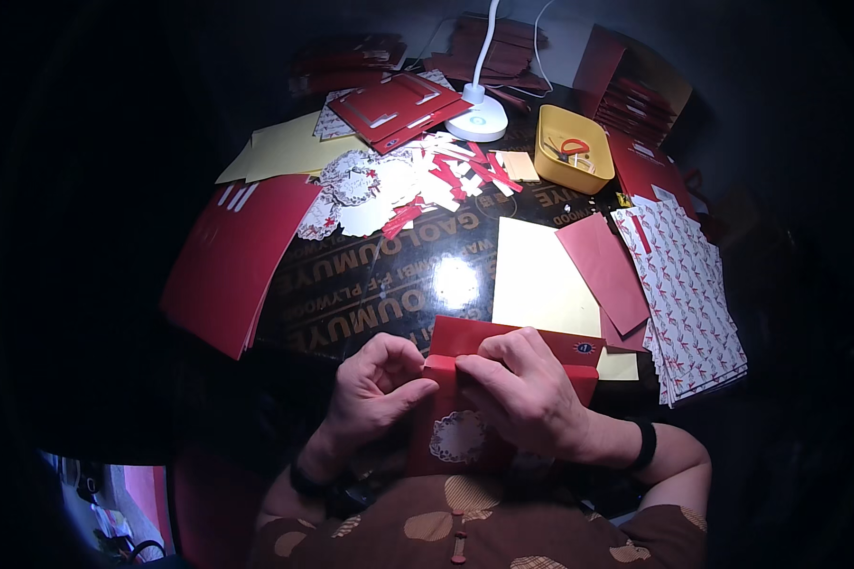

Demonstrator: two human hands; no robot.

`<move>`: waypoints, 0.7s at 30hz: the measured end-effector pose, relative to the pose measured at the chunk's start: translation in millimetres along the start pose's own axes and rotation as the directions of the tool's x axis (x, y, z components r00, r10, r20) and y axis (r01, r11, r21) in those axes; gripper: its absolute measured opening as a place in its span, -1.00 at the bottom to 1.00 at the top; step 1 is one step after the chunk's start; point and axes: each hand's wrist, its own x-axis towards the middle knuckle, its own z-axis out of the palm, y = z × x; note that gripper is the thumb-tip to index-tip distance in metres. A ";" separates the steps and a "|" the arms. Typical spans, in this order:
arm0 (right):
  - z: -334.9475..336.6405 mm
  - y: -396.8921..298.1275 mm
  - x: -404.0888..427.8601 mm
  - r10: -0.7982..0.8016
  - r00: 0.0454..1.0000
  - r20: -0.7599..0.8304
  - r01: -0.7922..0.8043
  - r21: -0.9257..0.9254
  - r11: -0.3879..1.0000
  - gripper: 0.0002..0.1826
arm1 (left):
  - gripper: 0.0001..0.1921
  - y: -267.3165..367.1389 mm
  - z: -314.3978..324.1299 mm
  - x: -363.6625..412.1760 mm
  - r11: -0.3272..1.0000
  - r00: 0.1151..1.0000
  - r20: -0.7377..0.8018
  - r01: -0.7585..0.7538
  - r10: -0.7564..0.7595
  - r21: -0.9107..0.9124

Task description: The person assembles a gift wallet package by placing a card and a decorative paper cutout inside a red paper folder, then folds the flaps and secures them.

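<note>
Close to my body, a red card folder (pixel 434 402) stands with its top flap (pixel 462 338) raised beyond a fold. A scalloped white paper label (pixel 457 436) with a wreath print is on its front. My left hand (pixel 377 387) pinches the left edge beside the fold, thumb over the front. My right hand (pixel 530 398) grips the folded strip near the middle, its fingers curled and covering part of the front. A small round printed mark (pixel 584 348) shows at the flap's right end. Whatever lies under the right palm is hidden.
Red card sheets (pixel 238 256) lie left, wreath labels (pixel 352 181) and loose paper strips (pixel 455 171) mid-table. A white lamp (pixel 477 121) stands behind, near a yellow tub (pixel 576 181) holding orange-handled scissors (pixel 575 146). Right are cream paper (pixel 541 277) and patterned sheets (pixel 683 299).
</note>
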 end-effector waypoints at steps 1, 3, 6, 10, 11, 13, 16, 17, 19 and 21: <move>-0.1 -0.3 -0.1 -0.006 1.000 -0.003 0.006 0.000 1.000 -0.67 | -0.71 -2.2 -0.2 -1.3 1.000 1.000 -0.001 0.001 -0.001 0.001; 0.7 -0.6 0.1 -0.013 1.000 -0.015 0.013 0.009 1.000 -0.66 | -0.73 -5.4 0.1 -3.3 0.999 0.999 -0.046 -0.018 0.016 -0.037; 1.9 0.1 -0.7 -0.024 0.999 -0.032 0.025 0.016 1.000 -0.65 | -0.77 -4.9 -3.3 -2.3 0.999 0.999 -0.034 0.011 -0.012 -0.036; -0.3 1.5 -2.4 -0.033 0.999 -0.023 0.033 0.021 0.999 -0.63 | -0.82 -6.0 -2.0 4.9 0.998 0.999 0.031 -0.016 0.018 -0.061; 1.1 2.7 -2.9 -0.009 0.999 -0.035 0.009 0.007 1.000 -0.63 | -0.83 -3.6 -1.7 5.2 0.999 0.999 0.012 -0.029 0.029 -0.042; 5.6 5.5 -3.4 -0.050 0.998 -0.046 0.053 0.053 0.997 -0.64 | -0.87 -0.6 -1.5 5.3 1.000 0.999 -0.023 -0.029 0.029 -0.008; 5.4 6.6 -5.1 -0.037 0.995 -0.088 0.042 0.051 0.998 -0.66 | -0.88 -3.2 -4.4 5.2 0.999 0.999 -0.011 -0.032 0.032 -0.011; 4.6 8.6 -7.8 -0.072 0.989 -0.129 0.077 0.034 0.996 -0.66 | -0.90 -6.7 -8.1 5.8 0.999 0.999 -0.011 -0.051 0.050 -0.010; -6.4 13.1 -16.2 -0.030 0.987 -0.158 0.041 0.067 0.997 -0.67 | -0.92 -8.7 -10.6 5.7 0.998 0.998 -0.008 -0.070 0.070 -0.008; -25.4 23.7 -30.5 0.049 0.962 -0.269 -0.046 0.020 0.999 -0.70 | -0.95 -8.6 -10.8 6.2 0.997 0.996 -0.047 -0.070 0.069 -0.026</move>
